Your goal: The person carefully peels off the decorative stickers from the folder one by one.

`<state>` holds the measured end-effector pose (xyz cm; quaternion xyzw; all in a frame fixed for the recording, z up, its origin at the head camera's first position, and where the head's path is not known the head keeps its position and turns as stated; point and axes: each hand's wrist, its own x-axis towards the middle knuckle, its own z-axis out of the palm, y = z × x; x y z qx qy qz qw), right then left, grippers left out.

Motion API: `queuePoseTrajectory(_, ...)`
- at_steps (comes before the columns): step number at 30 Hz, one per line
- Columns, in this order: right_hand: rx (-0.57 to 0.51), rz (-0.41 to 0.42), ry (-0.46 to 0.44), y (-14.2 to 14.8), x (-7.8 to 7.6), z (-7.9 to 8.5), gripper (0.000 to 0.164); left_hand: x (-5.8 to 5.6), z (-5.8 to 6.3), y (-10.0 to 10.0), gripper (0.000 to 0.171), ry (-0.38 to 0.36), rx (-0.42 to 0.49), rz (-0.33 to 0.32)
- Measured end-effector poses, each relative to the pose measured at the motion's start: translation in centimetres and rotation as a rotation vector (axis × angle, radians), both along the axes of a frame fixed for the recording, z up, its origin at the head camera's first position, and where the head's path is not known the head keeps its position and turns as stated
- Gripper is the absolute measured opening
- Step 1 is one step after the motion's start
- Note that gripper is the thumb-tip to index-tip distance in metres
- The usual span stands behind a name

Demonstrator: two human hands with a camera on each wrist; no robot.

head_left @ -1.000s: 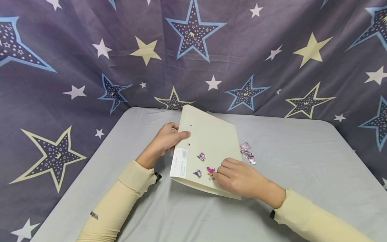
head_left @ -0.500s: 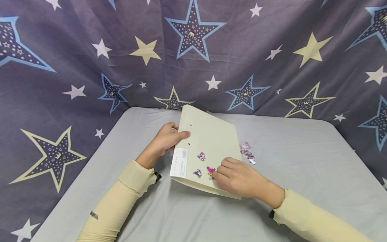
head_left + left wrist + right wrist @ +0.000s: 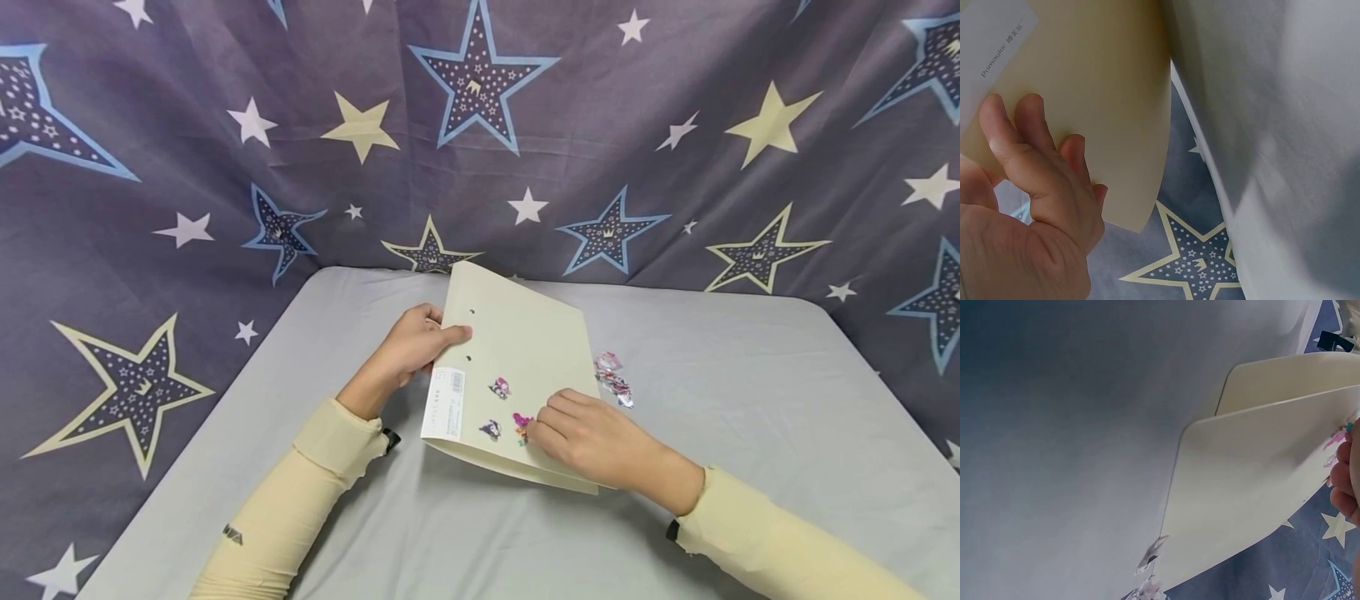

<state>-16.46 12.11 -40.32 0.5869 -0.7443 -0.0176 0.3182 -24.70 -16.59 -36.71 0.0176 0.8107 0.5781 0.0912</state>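
Note:
A cream file folder [image 3: 525, 333] stands tilted on the bed-like grey surface, its lower edge gaping. At its spine, my left hand [image 3: 415, 340] grips it, thumb on the front cover and fingers behind; the left wrist view shows those fingers [image 3: 1041, 162] against the back. Curled fingers of my right hand [image 3: 588, 437] pinch at a pink and orange sticker [image 3: 522, 423] low on the cover, which they partly hide. In the right wrist view a teal bit [image 3: 1349, 427] shows at the fingertips. Beside it on the cover are a purple sticker [image 3: 490, 429] and a pink-and-dark sticker [image 3: 500, 387].
A small heap of shiny stickers [image 3: 615, 382] lies just right of the folder. A white label [image 3: 446, 403] with a barcode is at the folder's lower spine. Grey cloth [image 3: 750, 400] spreads under everything, and a star-patterned curtain [image 3: 645, 83] hangs behind and at the sides.

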Motion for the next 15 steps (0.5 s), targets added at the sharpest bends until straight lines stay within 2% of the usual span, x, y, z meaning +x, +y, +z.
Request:
queuePoseTrajectory(3, -0.008, -0.004, -0.018, 0.04, -0.05, 0.05, 0.02, 0.02, 0.06, 0.03, 0.042, 0.0, -0.003, 0.0)
queuePoseTrajectory(15, -0.06, -0.013, -0.069, 0.18, -0.46, 0.38, 0.03, 0.07, 0.02, -0.02, 0.041, 0.002, 0.01, -0.004)
